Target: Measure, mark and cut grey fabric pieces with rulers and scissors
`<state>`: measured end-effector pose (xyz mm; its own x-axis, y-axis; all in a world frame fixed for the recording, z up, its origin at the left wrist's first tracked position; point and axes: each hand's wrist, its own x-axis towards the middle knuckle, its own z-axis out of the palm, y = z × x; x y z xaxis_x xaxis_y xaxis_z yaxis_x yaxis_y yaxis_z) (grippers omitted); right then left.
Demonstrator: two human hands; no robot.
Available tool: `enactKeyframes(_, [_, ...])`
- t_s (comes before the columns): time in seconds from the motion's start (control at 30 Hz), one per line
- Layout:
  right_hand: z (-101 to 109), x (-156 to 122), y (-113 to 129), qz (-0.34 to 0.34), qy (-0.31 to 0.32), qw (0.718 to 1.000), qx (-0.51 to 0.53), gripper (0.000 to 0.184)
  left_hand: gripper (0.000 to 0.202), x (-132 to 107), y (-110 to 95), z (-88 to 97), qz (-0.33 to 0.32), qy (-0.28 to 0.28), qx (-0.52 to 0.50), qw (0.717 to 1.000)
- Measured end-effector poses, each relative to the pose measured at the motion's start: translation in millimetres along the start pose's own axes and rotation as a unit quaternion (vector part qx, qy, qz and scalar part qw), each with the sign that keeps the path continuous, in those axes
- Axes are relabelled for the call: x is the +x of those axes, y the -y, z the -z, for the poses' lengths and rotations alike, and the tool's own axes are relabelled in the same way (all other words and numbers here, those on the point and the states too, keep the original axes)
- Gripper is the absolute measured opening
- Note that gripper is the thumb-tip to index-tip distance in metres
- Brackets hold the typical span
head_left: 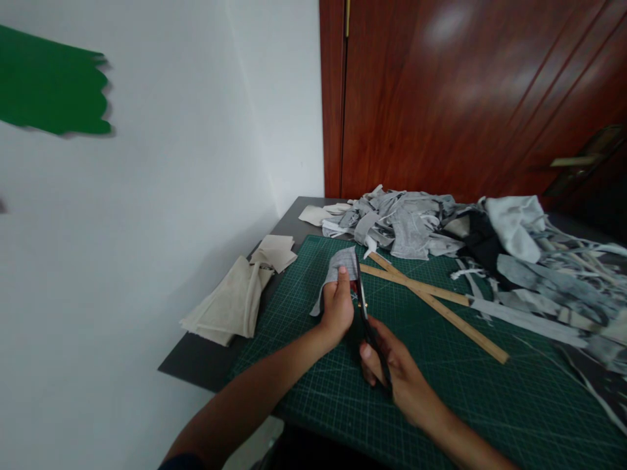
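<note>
My left hand (339,305) grips a piece of grey cloth (337,264), thumb on top, holding it raised over the green cutting mat (304,385). In my right hand (399,369) is a pair of scissors (371,333) with dark handles, blades pointing away from me. The blades run along the right edge of the cloth, close beside my left thumb. Whether they are parted there, I cannot tell. Part of the cloth is hidden behind my left fingers.
Two crossed wooden rulers (455,323) lie on the mat. Grey cloth scraps (406,222) are heaped at the back, with more scraps and strips (539,274) at right. Folded cream cloth (235,303) lies at left by the white wall (161,196). Behind is a brown door (455,98).
</note>
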<state>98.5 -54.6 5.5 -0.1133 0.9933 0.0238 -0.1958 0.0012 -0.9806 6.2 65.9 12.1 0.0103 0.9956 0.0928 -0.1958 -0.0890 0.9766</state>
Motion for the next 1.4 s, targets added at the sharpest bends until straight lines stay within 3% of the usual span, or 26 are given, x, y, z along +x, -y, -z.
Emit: enactKeyframes(1.4, [2.6, 0.3, -4.8, 0.003, -0.008, 0.999, -0.036, 0.083, 0.064, 9.4, 19.3, 1.2, -0.007, -0.016, -0.031, 0.999])
